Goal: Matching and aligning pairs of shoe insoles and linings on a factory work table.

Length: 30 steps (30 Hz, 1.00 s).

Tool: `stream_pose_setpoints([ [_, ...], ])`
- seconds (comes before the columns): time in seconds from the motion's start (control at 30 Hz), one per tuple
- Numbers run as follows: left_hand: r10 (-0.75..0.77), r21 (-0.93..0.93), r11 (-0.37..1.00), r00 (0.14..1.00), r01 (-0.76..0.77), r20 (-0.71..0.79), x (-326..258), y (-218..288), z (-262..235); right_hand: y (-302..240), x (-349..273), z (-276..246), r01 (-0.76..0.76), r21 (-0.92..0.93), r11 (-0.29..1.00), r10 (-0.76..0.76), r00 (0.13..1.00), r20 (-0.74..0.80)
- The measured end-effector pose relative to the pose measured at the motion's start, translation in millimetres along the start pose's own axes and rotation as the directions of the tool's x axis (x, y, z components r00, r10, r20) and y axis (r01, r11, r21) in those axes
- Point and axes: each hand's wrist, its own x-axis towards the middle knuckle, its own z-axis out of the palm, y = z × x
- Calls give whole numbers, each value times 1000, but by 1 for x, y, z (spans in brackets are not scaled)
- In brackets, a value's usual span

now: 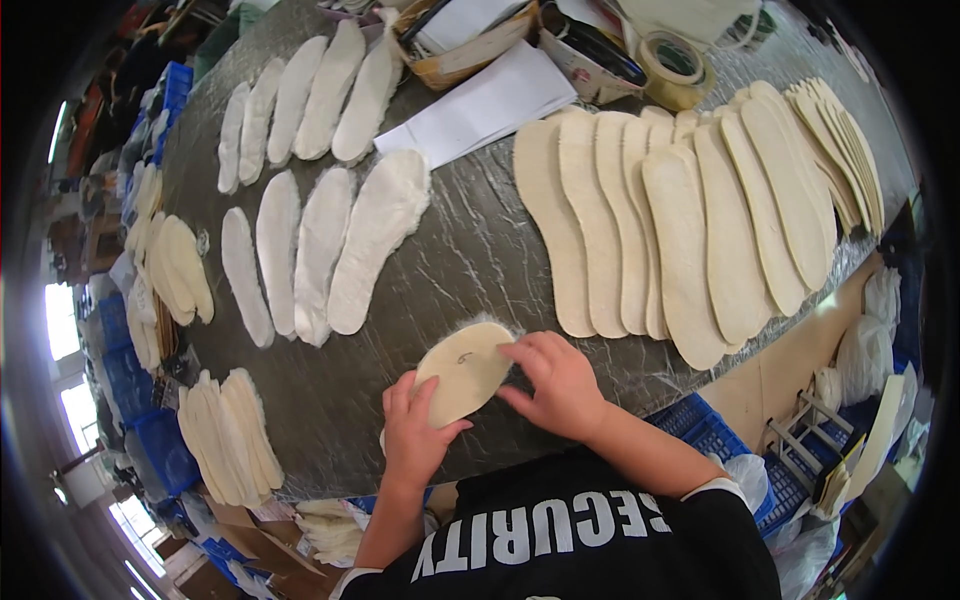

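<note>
A fleecy insole (462, 375), cream side up with a small dark mark on it, is between my hands near the table's front edge. My left hand (415, 430) grips its near left end, the fingers lying over the cream face. At its far right edge, my right hand (555, 385) pinches the rim between thumb and fingers. White fluff shows along the insole's far edge. To the left, white fluffy insoles (380, 240) lie side by side in two rows. On the right are overlapping cream insoles (690, 250) in a long fanned row.
A wicker basket (465, 60), white paper sheets (485, 105) and tape rolls (672, 65) stand at the back of the dark table (470, 230). More insoles (230, 435) are bunched at the left edge. Blue crates (710, 430) sit below the right edge.
</note>
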Motion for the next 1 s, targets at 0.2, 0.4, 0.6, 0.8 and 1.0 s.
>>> stream_pose_setpoints([
  [0.2, 32, -18, 999, 999, -32, 10, 2, 0, -4, -15, 34, 14, 437, -321, 840, -297, 866, 401],
  [0.4, -15, -134, 991, 999, 21, 44, 3, -4, -25, -9, 45, 28, 438, -309, 844, -254, 834, 490],
  [0.6, -250, -322, 911, 966, 256, 61, -17, -45, -46, -13, 42, 22, 348, -331, 877, -166, 866, 472],
  [0.8, -314, -449, 820, 935, 355, 165, -20, -69, -45, -21, 50, 24, 349, -391, 852, -116, 854, 508],
  [1.0, -331, -500, 794, 936, 345, 120, -15, -69, -41, -24, 54, 23, 340, -427, 838, -68, 842, 536],
])
